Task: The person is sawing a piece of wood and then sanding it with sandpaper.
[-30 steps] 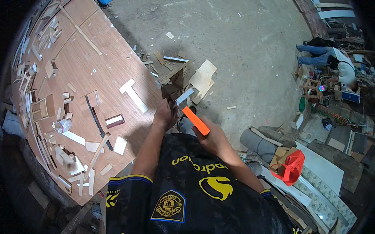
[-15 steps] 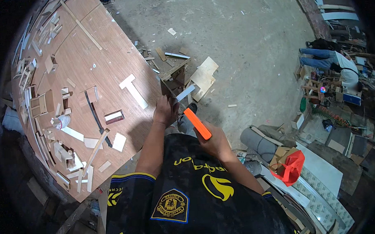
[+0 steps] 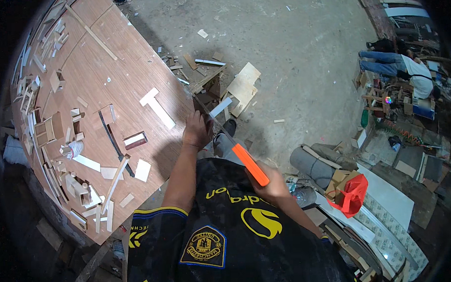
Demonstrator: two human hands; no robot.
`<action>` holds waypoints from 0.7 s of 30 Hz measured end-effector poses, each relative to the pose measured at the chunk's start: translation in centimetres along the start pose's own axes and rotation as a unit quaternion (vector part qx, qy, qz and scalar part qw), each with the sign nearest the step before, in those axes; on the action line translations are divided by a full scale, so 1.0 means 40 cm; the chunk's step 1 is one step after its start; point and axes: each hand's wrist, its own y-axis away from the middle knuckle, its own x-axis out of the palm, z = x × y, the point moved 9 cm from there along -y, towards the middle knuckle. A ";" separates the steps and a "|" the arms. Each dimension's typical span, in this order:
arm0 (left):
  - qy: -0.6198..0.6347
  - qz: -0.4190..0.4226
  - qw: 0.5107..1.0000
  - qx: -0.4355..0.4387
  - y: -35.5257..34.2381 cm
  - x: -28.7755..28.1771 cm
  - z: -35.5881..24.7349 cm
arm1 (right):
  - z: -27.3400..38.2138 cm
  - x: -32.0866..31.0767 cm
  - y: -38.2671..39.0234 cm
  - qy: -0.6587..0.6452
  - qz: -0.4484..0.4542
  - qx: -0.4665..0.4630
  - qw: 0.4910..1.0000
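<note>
My right hand (image 3: 272, 183) is wrapped around the orange handle of a handsaw (image 3: 250, 164). Its thin blade runs up and left from the handle to the table's edge, passing close beside my left hand (image 3: 197, 130). The fingers of my left hand are bent over the edge of the brown wooden table (image 3: 128, 60); what they press or grip there is dark and mostly hidden. On the tabletop near that hand lies a white T-shaped piece (image 3: 158, 108). A pale strip (image 3: 221, 107) shows just past the blade, below table height.
Small wood offcuts, little boxes and a roll of string (image 3: 75, 147) crowd the table's left side. Scrap boards (image 3: 244, 88) lie on the floor beyond the edge. To my right are a grey roll (image 3: 311, 165) and a red bag (image 3: 354, 196). Another person (image 3: 412, 75) bends down at far right.
My right hand has drawn the saw back toward my body, down and to the right, so more blade shows. My left hand stays at the table's edge.
</note>
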 end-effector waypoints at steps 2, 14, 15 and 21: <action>0.011 0.011 1.000 0.005 0.000 0.002 0.002 | -0.019 -0.010 0.033 0.031 0.015 0.000 0.999; 0.053 -0.037 0.998 0.003 -0.004 -0.006 0.007 | 0.045 -0.172 0.252 -0.024 0.054 0.125 0.990; 0.059 -0.035 0.998 0.005 -0.005 -0.008 0.006 | 0.043 -0.174 0.253 -0.024 0.053 0.125 0.990; 0.072 -0.069 0.995 0.012 -0.011 -0.022 0.003 | 0.098 -0.198 0.235 -0.005 0.049 0.159 0.986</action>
